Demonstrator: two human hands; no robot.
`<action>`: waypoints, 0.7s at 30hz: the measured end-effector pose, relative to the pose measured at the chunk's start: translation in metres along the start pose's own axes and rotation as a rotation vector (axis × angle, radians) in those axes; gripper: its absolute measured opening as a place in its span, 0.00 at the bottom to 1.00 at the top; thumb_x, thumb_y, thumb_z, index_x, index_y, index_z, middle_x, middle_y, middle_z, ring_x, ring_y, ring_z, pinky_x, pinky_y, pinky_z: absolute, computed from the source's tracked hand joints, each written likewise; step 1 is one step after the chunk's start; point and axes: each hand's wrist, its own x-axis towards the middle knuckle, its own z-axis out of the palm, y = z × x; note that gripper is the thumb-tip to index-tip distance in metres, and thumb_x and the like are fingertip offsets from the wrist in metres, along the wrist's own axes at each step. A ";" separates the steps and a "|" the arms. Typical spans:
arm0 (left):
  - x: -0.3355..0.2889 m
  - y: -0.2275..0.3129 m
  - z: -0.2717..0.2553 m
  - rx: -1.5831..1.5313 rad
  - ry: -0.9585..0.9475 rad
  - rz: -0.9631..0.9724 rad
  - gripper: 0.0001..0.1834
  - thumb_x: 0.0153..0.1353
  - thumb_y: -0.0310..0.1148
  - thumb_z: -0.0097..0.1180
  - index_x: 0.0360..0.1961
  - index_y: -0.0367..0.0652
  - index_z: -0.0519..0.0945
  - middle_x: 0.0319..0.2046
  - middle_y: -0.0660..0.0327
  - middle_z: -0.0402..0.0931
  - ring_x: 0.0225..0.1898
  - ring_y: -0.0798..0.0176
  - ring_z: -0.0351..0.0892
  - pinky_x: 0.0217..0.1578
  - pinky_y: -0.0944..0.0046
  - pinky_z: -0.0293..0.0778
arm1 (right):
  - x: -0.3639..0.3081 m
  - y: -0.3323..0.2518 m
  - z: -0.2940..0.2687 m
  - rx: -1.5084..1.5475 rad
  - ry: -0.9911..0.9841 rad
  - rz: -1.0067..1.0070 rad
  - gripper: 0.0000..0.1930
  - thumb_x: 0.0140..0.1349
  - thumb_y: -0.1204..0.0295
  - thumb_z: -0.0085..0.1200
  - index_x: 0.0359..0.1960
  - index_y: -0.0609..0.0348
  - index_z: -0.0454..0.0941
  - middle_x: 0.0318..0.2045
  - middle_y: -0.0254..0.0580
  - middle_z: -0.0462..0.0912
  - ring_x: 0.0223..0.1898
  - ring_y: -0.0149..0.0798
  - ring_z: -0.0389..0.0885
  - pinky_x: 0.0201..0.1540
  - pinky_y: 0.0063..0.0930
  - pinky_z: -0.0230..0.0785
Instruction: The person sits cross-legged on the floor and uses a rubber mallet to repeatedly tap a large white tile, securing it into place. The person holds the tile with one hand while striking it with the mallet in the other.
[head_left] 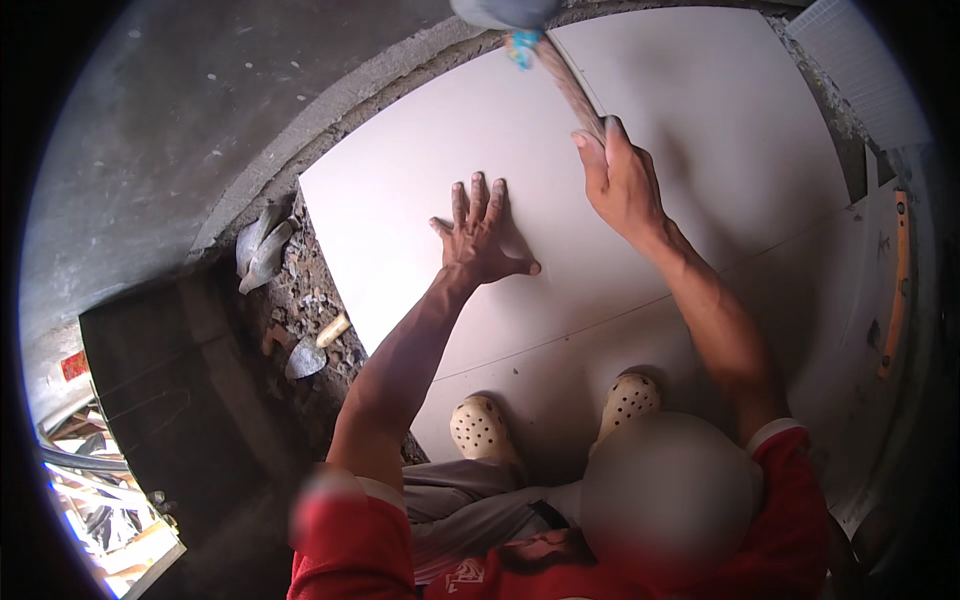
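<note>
My left hand [477, 238] lies flat on a large white floor tile [400, 190], its fingers spread and holding nothing. Closed around the wooden handle of a mallet [572, 85], my right hand [625, 185] is over the right part of the same tile. The mallet's rounded grey head reaches the top edge of the view and is partly cut off. A turquoise scrap is tied to the handle just below the head. Whether the head touches anything cannot be made out.
A thin joint divides this tile from the nearer tile [560, 372], where my cream clogs [482, 428] stand. Rubble and a trowel [306, 358] lie along the left edge. A grey wall [230, 110] rises behind. An orange spirit level [893, 290] is at the far right.
</note>
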 end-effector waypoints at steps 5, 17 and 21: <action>0.006 -0.003 0.005 0.022 0.005 0.011 0.85 0.30 0.74 0.81 0.86 0.54 0.45 0.86 0.49 0.34 0.85 0.34 0.30 0.67 0.06 0.49 | -0.027 0.010 0.007 -0.350 -0.220 0.073 0.18 0.80 0.58 0.50 0.42 0.64 0.71 0.24 0.65 0.81 0.30 0.75 0.81 0.33 0.62 0.72; -0.005 -0.015 0.063 0.030 0.234 0.065 0.84 0.34 0.80 0.76 0.85 0.49 0.48 0.85 0.40 0.37 0.83 0.26 0.34 0.63 0.03 0.49 | -0.101 0.053 -0.053 -0.401 -0.456 0.362 0.32 0.80 0.50 0.47 0.64 0.74 0.75 0.52 0.72 0.84 0.55 0.69 0.82 0.59 0.55 0.74; -0.053 0.001 0.079 0.088 0.134 0.113 0.89 0.29 0.79 0.78 0.85 0.44 0.45 0.84 0.35 0.35 0.83 0.23 0.32 0.65 0.04 0.49 | -0.136 0.049 -0.073 -0.383 -0.459 0.462 0.33 0.80 0.51 0.48 0.67 0.75 0.72 0.52 0.72 0.84 0.56 0.70 0.82 0.60 0.55 0.75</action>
